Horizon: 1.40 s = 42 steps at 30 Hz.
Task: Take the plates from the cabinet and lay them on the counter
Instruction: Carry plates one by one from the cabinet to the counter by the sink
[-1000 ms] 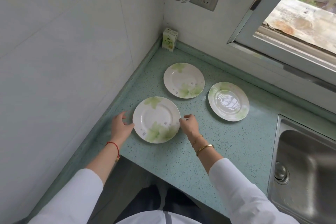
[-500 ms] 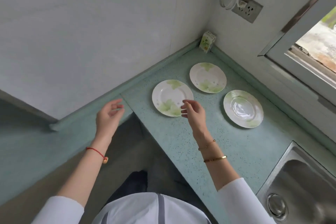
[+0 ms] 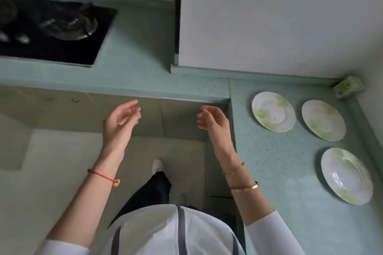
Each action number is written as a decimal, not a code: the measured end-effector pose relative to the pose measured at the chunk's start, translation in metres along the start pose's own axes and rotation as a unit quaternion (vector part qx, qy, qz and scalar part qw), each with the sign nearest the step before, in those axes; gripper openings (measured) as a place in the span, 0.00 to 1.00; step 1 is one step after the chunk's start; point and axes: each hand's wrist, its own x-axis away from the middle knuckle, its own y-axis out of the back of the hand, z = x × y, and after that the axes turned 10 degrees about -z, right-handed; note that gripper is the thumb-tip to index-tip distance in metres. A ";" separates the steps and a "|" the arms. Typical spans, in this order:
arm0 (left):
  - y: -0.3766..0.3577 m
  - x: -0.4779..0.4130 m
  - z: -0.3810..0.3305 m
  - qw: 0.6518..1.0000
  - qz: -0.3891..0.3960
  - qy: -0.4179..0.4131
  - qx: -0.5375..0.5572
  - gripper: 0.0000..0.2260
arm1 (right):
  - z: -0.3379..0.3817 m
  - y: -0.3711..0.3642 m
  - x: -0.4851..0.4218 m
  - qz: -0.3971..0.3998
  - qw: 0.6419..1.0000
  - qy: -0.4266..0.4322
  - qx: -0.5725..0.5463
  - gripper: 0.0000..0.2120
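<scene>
Three white plates with green leaf prints lie flat on the teal counter (image 3: 275, 163) at the right: one nearest the corner edge (image 3: 273, 111), one further right (image 3: 323, 122), one closer to me (image 3: 346, 175). My left hand (image 3: 121, 123) and my right hand (image 3: 213, 121) hang empty with fingers apart in front of the beige lower cabinet doors (image 3: 145, 118), left of the plates. Neither hand touches anything. The cabinet doors look closed.
A black gas hob (image 3: 51, 31) is set in the counter at the upper left. A small green-and-white carton (image 3: 348, 86) stands in the far right corner. White tiled wall rises behind the counter. Below me are the floor and my shoe (image 3: 157, 165).
Both hands left the nearest plate and drew back off the counter. My view swung left, so the plates slid to the right edge and the hob came into sight.
</scene>
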 end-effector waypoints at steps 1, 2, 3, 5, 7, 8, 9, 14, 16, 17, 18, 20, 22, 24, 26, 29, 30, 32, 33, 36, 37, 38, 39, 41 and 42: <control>0.020 0.005 -0.003 1.000 -0.024 -0.006 0.010 0.14 | 0.001 -0.015 0.009 0.024 1.000 0.003 0.001 0.05; 0.041 0.011 -0.006 0.998 -0.054 -0.011 0.020 0.14 | 0.001 -0.032 0.019 0.049 0.999 0.003 0.004 0.05; 0.061 0.016 -0.008 0.996 -0.083 -0.016 0.032 0.13 | 0.002 -0.050 0.028 0.072 0.997 0.001 0.011 0.04; 0.102 0.026 -0.012 0.989 -0.137 -0.022 0.053 0.12 | 0.004 -0.086 0.048 0.119 0.993 -0.001 0.021 0.04; 0.138 0.032 -0.014 0.982 -0.176 -0.025 0.062 0.12 | 0.005 -0.119 0.066 0.163 0.986 0.008 0.029 0.06; 0.158 0.034 -0.015 0.978 -0.196 -0.029 0.060 0.12 | 0.006 -0.137 0.076 0.187 0.982 0.014 0.035 0.07; 0.180 0.036 -0.016 0.974 -0.216 -0.034 0.057 0.11 | 0.006 -0.156 0.087 0.210 0.977 0.021 0.043 0.07; 0.294 0.048 -0.019 0.949 -0.310 -0.035 0.053 0.13 | 0.002 -0.258 0.150 0.299 0.951 0.038 0.066 0.10; 0.339 0.054 -0.020 0.942 -0.333 -0.025 0.042 0.14 | -0.003 -0.299 0.178 0.324 0.943 0.038 0.070 0.10; 0.361 0.057 -0.021 0.938 -0.345 -0.021 0.042 0.15 | -0.005 -0.320 0.193 0.337 0.938 0.038 0.070 0.10; 0.383 0.059 -0.020 0.933 -0.358 -0.017 0.041 0.15 | -0.008 -0.340 0.207 0.350 0.934 0.036 0.070 0.10; 0.428 0.064 -0.019 0.923 -0.383 -0.009 0.040 0.15 | -0.016 -0.382 0.237 0.373 0.924 0.032 0.073 0.10; 0.460 0.064 -0.019 0.917 -0.397 -0.002 0.042 0.15 | -0.021 -0.411 0.258 0.390 0.917 0.032 0.074 0.09; 0.492 0.062 -0.018 0.907 -0.419 0.004 0.046 0.15 | -0.027 -0.440 0.276 0.408 0.909 0.032 0.085 0.09; 0.521 0.058 -0.016 0.897 -0.439 0.005 0.048 0.15 | -0.033 -0.468 0.289 0.425 0.899 0.031 0.098 0.08; 0.554 0.046 -0.013 0.886 -0.460 0.008 0.054 0.15 | -0.039 -0.506 0.300 0.440 0.891 0.032 0.111 0.08; 0.563 0.042 -0.013 0.881 -0.469 0.011 0.058 0.15 | -0.041 -0.520 0.304 0.444 0.888 0.030 0.113 0.08; 0.583 0.031 -0.014 0.872 -0.486 0.017 0.064 0.15 | -0.042 -0.553 0.311 0.453 0.883 0.030 0.116 0.08; 0.592 0.024 -0.015 0.868 -0.492 0.018 0.065 0.15 | -0.043 -0.569 0.315 0.460 0.880 0.032 0.116 0.08; 0.625 -0.002 -0.021 0.860 -0.506 0.019 0.066 0.14 | -0.044 -0.625 0.326 0.483 0.868 0.038 0.111 0.08; 0.636 -0.012 -0.023 0.857 -0.511 0.018 0.066 0.14 | -0.044 -0.644 0.329 0.491 0.863 0.040 0.110 0.08; 0.649 -0.023 -0.026 0.853 -0.517 0.018 0.066 0.14 | -0.044 -0.665 0.334 0.500 0.858 0.042 0.110 0.09; 0.660 -0.033 -0.029 0.850 -0.521 0.017 0.068 0.14 | -0.043 -0.684 0.337 0.507 0.853 0.043 0.111 0.09; 0.688 -0.057 -0.038 0.842 -0.535 0.010 0.070 0.14 | -0.039 -0.729 0.347 0.526 0.842 0.042 0.112 0.10; 0.699 -0.067 -0.043 0.839 -0.539 0.008 0.071 0.14 | -0.037 -0.748 0.351 0.533 0.837 0.043 0.112 0.10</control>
